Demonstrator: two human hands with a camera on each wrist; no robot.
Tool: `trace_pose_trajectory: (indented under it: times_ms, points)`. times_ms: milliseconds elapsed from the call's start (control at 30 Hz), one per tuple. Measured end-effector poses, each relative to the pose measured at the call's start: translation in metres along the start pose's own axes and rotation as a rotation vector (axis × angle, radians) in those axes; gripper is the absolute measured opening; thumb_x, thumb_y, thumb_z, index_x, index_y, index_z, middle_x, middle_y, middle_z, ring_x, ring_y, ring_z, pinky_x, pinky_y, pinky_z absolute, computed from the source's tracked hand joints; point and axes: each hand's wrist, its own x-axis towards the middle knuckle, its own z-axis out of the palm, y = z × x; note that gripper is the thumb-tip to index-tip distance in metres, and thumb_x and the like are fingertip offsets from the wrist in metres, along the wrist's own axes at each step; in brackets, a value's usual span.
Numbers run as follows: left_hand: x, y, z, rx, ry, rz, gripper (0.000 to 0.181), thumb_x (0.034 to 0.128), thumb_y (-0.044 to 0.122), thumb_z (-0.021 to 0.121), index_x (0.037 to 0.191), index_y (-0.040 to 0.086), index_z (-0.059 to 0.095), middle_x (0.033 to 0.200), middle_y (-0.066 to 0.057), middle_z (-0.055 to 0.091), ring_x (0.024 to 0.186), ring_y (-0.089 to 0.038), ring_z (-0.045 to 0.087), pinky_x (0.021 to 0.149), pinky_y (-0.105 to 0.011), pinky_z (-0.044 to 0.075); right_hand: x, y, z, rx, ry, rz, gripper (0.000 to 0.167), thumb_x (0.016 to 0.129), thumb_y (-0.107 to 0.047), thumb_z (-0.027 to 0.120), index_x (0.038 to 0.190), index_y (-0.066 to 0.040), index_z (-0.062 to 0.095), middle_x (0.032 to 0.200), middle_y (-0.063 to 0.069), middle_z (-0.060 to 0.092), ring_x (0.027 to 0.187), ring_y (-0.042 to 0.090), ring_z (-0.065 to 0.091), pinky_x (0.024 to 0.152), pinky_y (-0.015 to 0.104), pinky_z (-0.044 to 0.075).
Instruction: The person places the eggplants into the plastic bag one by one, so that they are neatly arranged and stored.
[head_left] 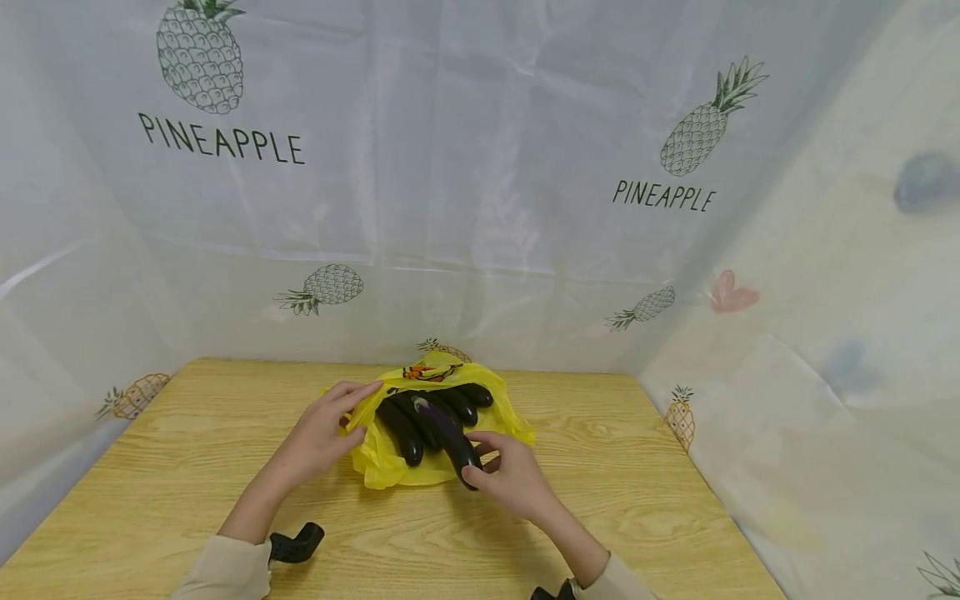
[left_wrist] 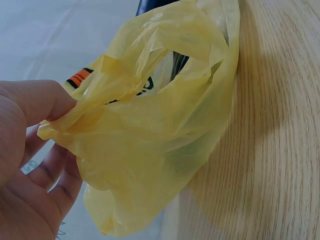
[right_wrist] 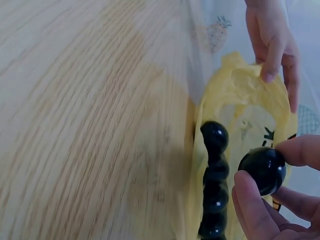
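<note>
A yellow plastic bag (head_left: 378, 471) lies spread at the back middle of the wooden table, its mouth facing me. Several dark purple eggplants (head_left: 402, 433) lie side by side inside it. My left hand (head_left: 324, 432) pinches the bag's left edge; in the left wrist view, thumb and fingers of that hand (left_wrist: 22, 202) hold the thin plastic (left_wrist: 140, 150). With its fingers round the blunt end, my right hand (head_left: 517, 479) grips one eggplant (head_left: 450, 435), whose stem end points back over the others. In the right wrist view, the held eggplant's round end (right_wrist: 262, 171) shows beside the row (right_wrist: 216, 170).
The wooden table (head_left: 600, 483) stands against hanging sheets (head_left: 465, 167) printed with pineapples, at the back and both sides. A black piece (head_left: 297, 543) sits at my left wrist and another (head_left: 553, 592) at my right wrist.
</note>
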Motion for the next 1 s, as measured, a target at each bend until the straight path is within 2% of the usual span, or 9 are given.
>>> trace_pose_trajectory:
  times_ms: [367, 600, 1000]
  points:
    - [0.0, -0.002, 0.0, -0.013, 0.006, -0.008, 0.072, 0.0926, -0.005, 0.073, 0.159, 0.012, 0.052, 0.14, -0.007, 0.061, 0.102, -0.02, 0.057, 0.077, -0.029, 0.054, 0.013, -0.008, 0.023, 0.059, -0.016, 0.016, 0.051, 0.092, -0.023, 0.081, 0.139, -0.009, 0.069, 0.113, 0.013, 0.072, 0.082, 0.022, 0.073, 0.064, 0.027, 0.059]
    - [0.0, -0.004, 0.0, -0.032, 0.004, -0.019, 0.072, 0.0935, -0.004, 0.075, 0.159, 0.014, 0.052, 0.141, -0.006, 0.06, 0.106, -0.02, 0.057, 0.081, -0.03, 0.056, 0.02, -0.016, 0.034, 0.068, -0.022, 0.0, 0.051, 0.092, -0.023, 0.081, 0.139, -0.009, 0.069, 0.114, 0.012, 0.071, 0.082, 0.02, 0.073, 0.065, 0.026, 0.059]
    - [0.0, -0.006, 0.0, -0.045, 0.004, -0.018, 0.072, 0.0942, -0.004, 0.074, 0.16, 0.015, 0.051, 0.142, -0.006, 0.059, 0.107, -0.02, 0.057, 0.083, -0.031, 0.056, 0.028, -0.024, 0.048, 0.103, -0.041, 0.022, 0.05, 0.092, -0.022, 0.081, 0.139, -0.008, 0.069, 0.113, 0.01, 0.071, 0.079, 0.011, 0.072, 0.065, 0.026, 0.059]
